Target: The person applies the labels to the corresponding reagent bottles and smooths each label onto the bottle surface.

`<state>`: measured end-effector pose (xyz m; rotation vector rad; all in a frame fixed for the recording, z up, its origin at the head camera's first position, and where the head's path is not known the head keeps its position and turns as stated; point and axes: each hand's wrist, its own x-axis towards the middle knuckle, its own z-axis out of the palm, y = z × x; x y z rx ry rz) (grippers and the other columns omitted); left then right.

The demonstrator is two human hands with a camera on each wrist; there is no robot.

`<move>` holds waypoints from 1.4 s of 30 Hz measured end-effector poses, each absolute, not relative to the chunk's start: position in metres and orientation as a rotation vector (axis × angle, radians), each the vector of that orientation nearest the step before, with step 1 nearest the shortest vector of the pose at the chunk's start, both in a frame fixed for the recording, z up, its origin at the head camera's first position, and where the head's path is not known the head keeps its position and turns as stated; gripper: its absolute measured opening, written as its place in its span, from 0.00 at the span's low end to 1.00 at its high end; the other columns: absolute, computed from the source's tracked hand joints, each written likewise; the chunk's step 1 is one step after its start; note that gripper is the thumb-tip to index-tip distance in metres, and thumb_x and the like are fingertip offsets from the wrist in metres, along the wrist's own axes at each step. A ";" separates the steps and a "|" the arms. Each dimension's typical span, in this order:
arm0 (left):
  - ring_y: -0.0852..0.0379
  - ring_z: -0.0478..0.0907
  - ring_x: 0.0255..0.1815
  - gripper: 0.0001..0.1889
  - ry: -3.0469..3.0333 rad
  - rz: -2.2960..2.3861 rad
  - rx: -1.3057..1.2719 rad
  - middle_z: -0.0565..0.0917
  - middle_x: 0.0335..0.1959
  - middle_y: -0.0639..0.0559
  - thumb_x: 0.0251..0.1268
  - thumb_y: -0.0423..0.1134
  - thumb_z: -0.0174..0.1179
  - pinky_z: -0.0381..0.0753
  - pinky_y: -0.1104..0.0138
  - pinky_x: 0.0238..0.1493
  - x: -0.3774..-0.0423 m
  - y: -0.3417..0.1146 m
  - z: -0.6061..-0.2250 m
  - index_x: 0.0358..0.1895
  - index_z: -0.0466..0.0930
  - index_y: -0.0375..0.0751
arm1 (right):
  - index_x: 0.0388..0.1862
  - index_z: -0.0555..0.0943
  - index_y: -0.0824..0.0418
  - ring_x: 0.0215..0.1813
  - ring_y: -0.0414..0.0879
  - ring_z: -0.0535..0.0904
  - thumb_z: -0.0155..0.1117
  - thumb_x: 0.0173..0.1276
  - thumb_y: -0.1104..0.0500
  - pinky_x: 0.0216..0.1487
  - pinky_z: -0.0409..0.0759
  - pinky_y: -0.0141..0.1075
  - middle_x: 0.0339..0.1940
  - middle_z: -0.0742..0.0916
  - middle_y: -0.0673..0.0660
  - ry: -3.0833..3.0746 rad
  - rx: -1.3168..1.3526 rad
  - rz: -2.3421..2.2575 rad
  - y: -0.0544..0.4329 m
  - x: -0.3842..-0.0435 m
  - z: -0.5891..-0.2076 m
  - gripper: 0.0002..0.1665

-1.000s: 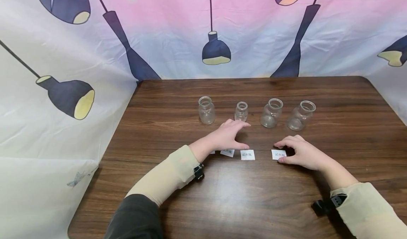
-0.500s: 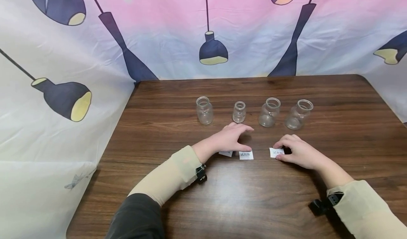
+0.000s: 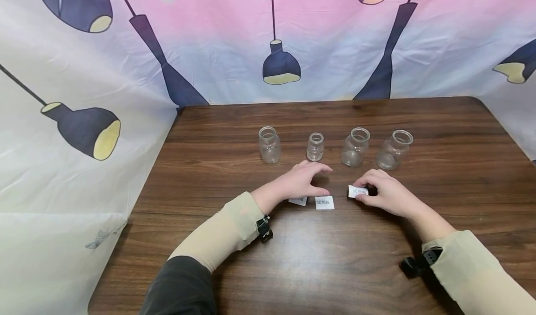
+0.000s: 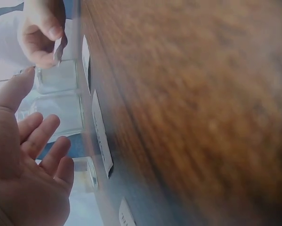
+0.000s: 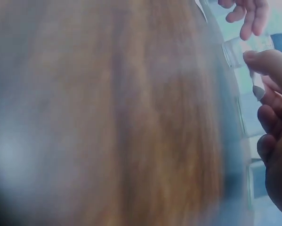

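Note:
My right hand (image 3: 387, 191) pinches a small white paper label (image 3: 358, 192) with printed characters between thumb and fingers, lifted off the table. The right wrist view shows that label (image 5: 257, 87) edge-on under the thumb. My left hand (image 3: 299, 181) hovers with its fingers loosely spread and holds nothing. Close below its thumb lies a second label (image 3: 324, 203), flat on the wood. Another label (image 3: 298, 201) is partly hidden by the left hand. Flat labels (image 4: 102, 136) also show beside the left hand in the left wrist view.
Several clear glass jars stand upright in a row behind the hands: a tall one (image 3: 270, 145), a small one (image 3: 315, 146) and wider ones (image 3: 355, 147) to the right. The brown wooden table (image 3: 318, 259) meets a printed cloth (image 3: 234, 40) at the back.
My right hand has picked the label up from the table and brought it slightly left and away from me. The left hand has barely moved.

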<state>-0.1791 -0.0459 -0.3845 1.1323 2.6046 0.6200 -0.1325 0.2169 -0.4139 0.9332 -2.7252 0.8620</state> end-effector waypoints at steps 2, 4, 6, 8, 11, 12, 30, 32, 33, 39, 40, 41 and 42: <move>0.55 0.65 0.62 0.30 2.600 0.629 1.125 0.73 0.61 0.55 0.58 0.53 0.63 0.59 0.63 0.63 -0.180 -0.046 -0.384 0.63 0.69 0.47 | 0.39 0.82 0.54 0.40 0.39 0.69 0.73 0.54 0.60 0.40 0.69 0.37 0.36 0.79 0.45 -2.739 0.928 0.878 0.212 -0.135 -0.411 0.13; 0.55 0.65 0.62 0.30 2.589 0.641 1.116 0.73 0.61 0.55 0.58 0.53 0.63 0.59 0.64 0.63 -0.180 -0.047 -0.385 0.63 0.69 0.46 | 0.39 0.82 0.55 0.40 0.40 0.69 0.73 0.54 0.59 0.41 0.69 0.38 0.37 0.80 0.46 -2.755 0.922 0.893 0.206 -0.137 -0.409 0.13; 0.56 0.65 0.62 0.30 2.580 0.654 1.103 0.73 0.61 0.55 0.59 0.52 0.63 0.61 0.65 0.63 -0.180 -0.047 -0.385 0.63 0.69 0.46 | 0.40 0.82 0.55 0.41 0.41 0.69 0.72 0.55 0.59 0.42 0.69 0.40 0.37 0.80 0.47 -2.767 0.923 0.898 0.201 -0.140 -0.406 0.13; 0.57 0.66 0.62 0.30 2.574 0.672 1.094 0.73 0.61 0.56 0.59 0.52 0.63 0.62 0.66 0.62 -0.180 -0.048 -0.385 0.63 0.69 0.46 | 0.40 0.82 0.56 0.42 0.42 0.69 0.72 0.54 0.59 0.42 0.69 0.41 0.37 0.80 0.47 -2.768 0.928 0.905 0.197 -0.142 -0.404 0.14; 0.58 0.67 0.60 0.29 2.572 0.689 1.081 0.73 0.60 0.56 0.59 0.51 0.63 0.63 0.67 0.61 -0.180 -0.049 -0.384 0.63 0.69 0.46 | 0.41 0.82 0.57 0.43 0.43 0.70 0.73 0.54 0.59 0.43 0.70 0.42 0.38 0.80 0.49 -2.761 0.937 0.921 0.191 -0.145 -0.402 0.14; 0.58 0.67 0.60 0.29 2.571 0.695 1.076 0.73 0.60 0.56 0.59 0.51 0.63 0.63 0.67 0.60 -0.180 -0.049 -0.384 0.63 0.69 0.46 | 0.41 0.82 0.57 0.43 0.43 0.70 0.73 0.54 0.59 0.43 0.70 0.42 0.38 0.80 0.49 -2.758 0.940 0.928 0.189 -0.146 -0.401 0.14; 0.60 0.72 0.51 0.20 2.599 0.814 0.983 0.78 0.51 0.57 0.62 0.47 0.62 0.69 0.69 0.53 -0.178 -0.055 -0.379 0.56 0.74 0.47 | 0.42 0.83 0.57 0.40 0.41 0.71 0.73 0.54 0.60 0.38 0.72 0.37 0.38 0.80 0.49 -2.651 0.969 1.005 0.166 -0.153 -0.393 0.15; 0.61 0.73 0.50 0.19 2.603 0.850 0.968 0.79 0.50 0.56 0.62 0.46 0.62 0.70 0.69 0.51 -0.178 -0.056 -0.379 0.54 0.75 0.46 | 0.42 0.82 0.57 0.40 0.41 0.71 0.73 0.54 0.59 0.37 0.72 0.37 0.38 0.80 0.49 -2.648 0.966 1.005 0.164 -0.154 -0.393 0.15; 0.61 0.73 0.49 0.18 2.606 0.867 0.963 0.79 0.49 0.56 0.62 0.45 0.62 0.70 0.70 0.51 -0.178 -0.057 -0.380 0.53 0.75 0.46 | 0.42 0.82 0.57 0.40 0.41 0.71 0.73 0.55 0.59 0.37 0.72 0.37 0.38 0.79 0.49 -2.649 0.961 1.007 0.163 -0.154 -0.392 0.15; 0.61 0.74 0.45 0.15 2.617 1.014 0.909 0.79 0.45 0.54 0.62 0.42 0.62 0.71 0.71 0.49 -0.179 -0.058 -0.381 0.50 0.76 0.42 | 0.42 0.82 0.57 0.40 0.42 0.72 0.72 0.56 0.58 0.37 0.73 0.39 0.38 0.79 0.49 -2.647 0.916 1.047 0.158 -0.156 -0.391 0.14; 0.61 0.74 0.45 0.15 2.617 1.040 0.900 0.79 0.44 0.54 0.62 0.42 0.62 0.71 0.72 0.48 -0.179 -0.059 -0.381 0.49 0.76 0.42 | 0.42 0.82 0.58 0.40 0.42 0.72 0.71 0.57 0.58 0.38 0.73 0.39 0.38 0.80 0.49 -2.645 0.906 1.051 0.157 -0.157 -0.392 0.14; 0.62 0.74 0.44 0.14 2.615 1.069 0.890 0.79 0.43 0.54 0.62 0.41 0.62 0.71 0.72 0.48 -0.179 -0.059 -0.381 0.48 0.76 0.42 | 0.42 0.82 0.58 0.39 0.42 0.72 0.71 0.57 0.58 0.38 0.73 0.39 0.38 0.80 0.49 -2.641 0.894 1.054 0.156 -0.157 -0.392 0.14; 0.62 0.75 0.43 0.13 2.612 1.095 0.883 0.79 0.42 0.54 0.62 0.41 0.62 0.72 0.73 0.47 -0.179 -0.059 -0.381 0.47 0.76 0.41 | 0.42 0.82 0.59 0.39 0.42 0.72 0.71 0.57 0.58 0.39 0.73 0.39 0.37 0.80 0.49 -2.636 0.884 1.059 0.156 -0.157 -0.392 0.14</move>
